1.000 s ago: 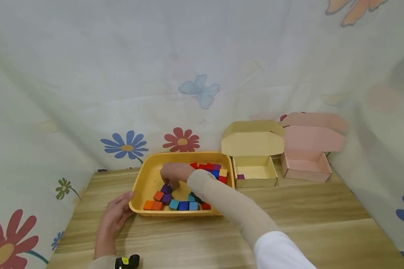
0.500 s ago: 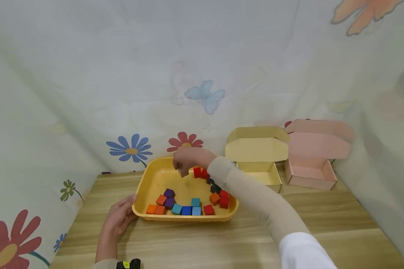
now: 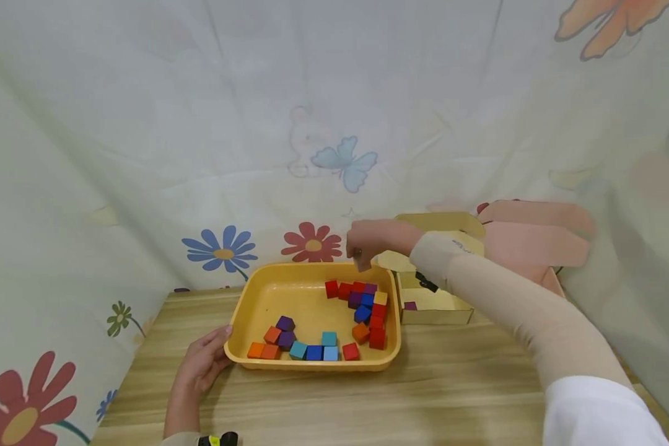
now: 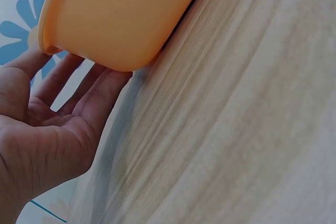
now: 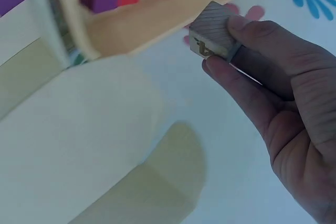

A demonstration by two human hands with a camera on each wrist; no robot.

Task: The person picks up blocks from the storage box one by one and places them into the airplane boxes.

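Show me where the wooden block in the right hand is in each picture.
Head: wooden block, just right of and below centre, pinched by the right hand.
Left wrist: not in it.
Right wrist: upper part, right of centre, in that hand.
Shared landmark: the yellow tray, in all three.

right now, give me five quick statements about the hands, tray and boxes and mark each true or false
1. The right hand pinches a small wooden cube with a gold marking. True.
2. The left hand touches the pink cardboard box. False: its fingers hold a corner of the yellow plastic tray.
3. The pale yellow cardboard box has its lid raised. True.
4. The tray is empty. False: it holds red cubes and blue cubes, among others.
5. A purple block lies inside the pale yellow box. True.
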